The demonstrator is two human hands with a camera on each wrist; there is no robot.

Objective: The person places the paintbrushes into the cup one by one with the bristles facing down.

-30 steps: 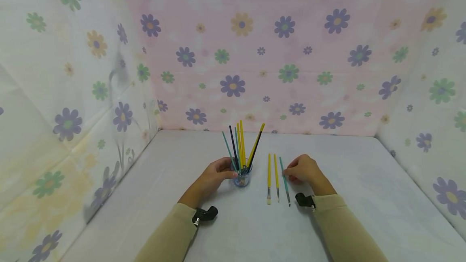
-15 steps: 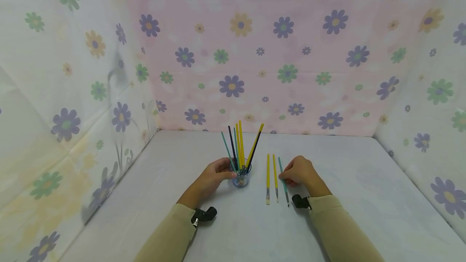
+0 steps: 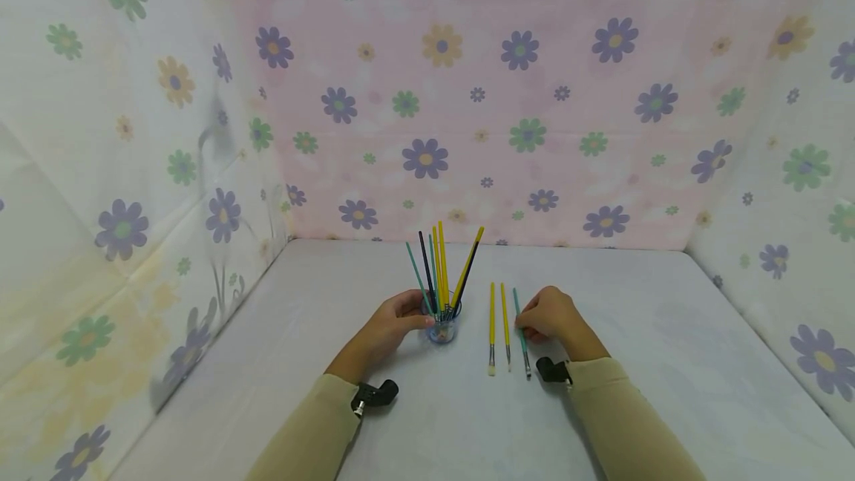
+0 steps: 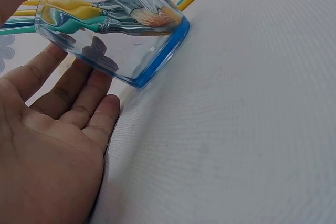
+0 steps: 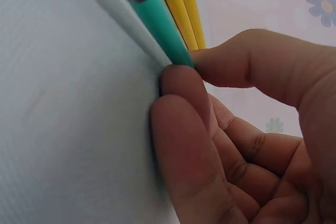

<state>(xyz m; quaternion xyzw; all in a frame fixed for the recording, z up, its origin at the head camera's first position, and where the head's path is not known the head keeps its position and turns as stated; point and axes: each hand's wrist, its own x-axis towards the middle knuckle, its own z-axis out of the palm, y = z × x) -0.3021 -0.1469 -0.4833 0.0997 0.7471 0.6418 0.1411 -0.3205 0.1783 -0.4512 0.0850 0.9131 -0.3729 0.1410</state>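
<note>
My left hand holds a clear glass cup upright on the table, thumb at the near side and fingers behind it. In the left wrist view the glass shows a thick blue base. Several yellow, teal and black paintbrushes lean in it, bristles down. My right hand pinches the handle of a teal paintbrush between thumb and fingertips, its bristle end toward me. To its left, two yellow paintbrushes lie side by side, a wider one and a thinner one.
A white cloth covers the table. Flowered fabric walls rise at the back and both sides. A black wrist camera sits on the left sleeve and another on the right one.
My right hand has shifted slightly left with the teal paintbrush, and the brush has turned a little, now lying closer to parallel with the yellow ones. The left hand and glass have stayed put.
</note>
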